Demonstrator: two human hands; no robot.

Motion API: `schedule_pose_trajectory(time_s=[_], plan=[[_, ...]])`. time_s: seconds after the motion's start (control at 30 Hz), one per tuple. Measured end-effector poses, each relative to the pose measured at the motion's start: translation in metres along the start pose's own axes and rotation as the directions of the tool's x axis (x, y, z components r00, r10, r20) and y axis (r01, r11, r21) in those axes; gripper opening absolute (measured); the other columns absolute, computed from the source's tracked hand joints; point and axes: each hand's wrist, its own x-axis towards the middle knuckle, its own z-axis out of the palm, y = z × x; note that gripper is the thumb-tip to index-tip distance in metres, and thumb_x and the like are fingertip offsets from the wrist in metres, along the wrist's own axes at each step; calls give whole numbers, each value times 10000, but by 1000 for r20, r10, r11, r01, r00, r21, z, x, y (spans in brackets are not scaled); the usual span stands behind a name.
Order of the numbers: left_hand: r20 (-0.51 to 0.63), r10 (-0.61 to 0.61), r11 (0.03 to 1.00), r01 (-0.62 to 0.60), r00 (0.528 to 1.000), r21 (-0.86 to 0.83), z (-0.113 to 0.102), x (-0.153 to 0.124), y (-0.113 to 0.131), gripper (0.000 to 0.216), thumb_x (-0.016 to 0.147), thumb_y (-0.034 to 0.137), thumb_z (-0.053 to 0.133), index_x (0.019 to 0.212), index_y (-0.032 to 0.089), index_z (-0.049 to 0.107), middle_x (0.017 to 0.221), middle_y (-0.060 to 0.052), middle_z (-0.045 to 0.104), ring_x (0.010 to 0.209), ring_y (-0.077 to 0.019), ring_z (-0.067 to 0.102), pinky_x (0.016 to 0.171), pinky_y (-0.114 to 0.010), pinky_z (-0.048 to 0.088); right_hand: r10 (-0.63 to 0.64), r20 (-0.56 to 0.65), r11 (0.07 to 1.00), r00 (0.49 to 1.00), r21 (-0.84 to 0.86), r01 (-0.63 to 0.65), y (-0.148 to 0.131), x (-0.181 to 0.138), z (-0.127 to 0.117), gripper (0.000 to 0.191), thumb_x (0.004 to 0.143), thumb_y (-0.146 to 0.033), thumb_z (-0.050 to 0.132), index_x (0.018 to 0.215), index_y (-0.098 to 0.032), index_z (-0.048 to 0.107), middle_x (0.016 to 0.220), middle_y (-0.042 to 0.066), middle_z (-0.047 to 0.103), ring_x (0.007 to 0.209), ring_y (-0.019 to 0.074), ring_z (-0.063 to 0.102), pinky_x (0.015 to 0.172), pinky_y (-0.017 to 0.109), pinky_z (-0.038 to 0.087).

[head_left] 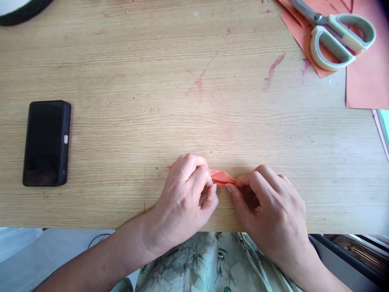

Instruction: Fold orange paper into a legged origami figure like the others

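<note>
A small folded piece of orange paper (pixel 221 177) is pinched between my two hands, close to the table's front edge. My left hand (pixel 190 190) grips its left part with thumb and fingers closed, and a thin tip of the paper pokes out beyond the knuckles. At the paper's pointed right end, my right hand (pixel 270 202) holds it between thumb and index finger. Creases and an inner fold show in the gap between the hands. The rest of the paper lies hidden behind my left fingers.
Scissors with pale handles (pixel 332 61) rest on orange paper sheets (pixel 367 87) at the upper right. A black phone-like device (pixel 45 144) lies at the left. The wooden table (pixel 136 81) carries reddish stains. A round dark-rimmed object (pixel 22 16) shows at the upper left.
</note>
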Motion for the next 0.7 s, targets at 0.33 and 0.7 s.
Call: schedule_pose_trajectory(time_s=[0.33, 0.7], plan=[[-13, -11, 1000, 11, 1000, 18, 3, 3, 1, 161, 826, 30, 565, 756, 169, 522, 899, -77, 568, 864, -209, 587, 769, -387, 533, 2, 11, 1000, 1000, -4, -1, -1, 1, 0, 226, 946, -231, 600, 736, -213, 519, 680, -12, 500, 593, 150, 453, 615, 327, 332], [-7, 33, 999, -33, 999, 10, 0, 0, 2, 158, 902, 38, 588, 974, 166, 646, 972, -59, 583, 891, -195, 573, 803, -379, 519, 16, 7, 1000, 1000, -22, -15, -2, 1, 2, 230, 953, -222, 574, 737, -223, 494, 683, -7, 499, 609, 160, 451, 620, 329, 332]])
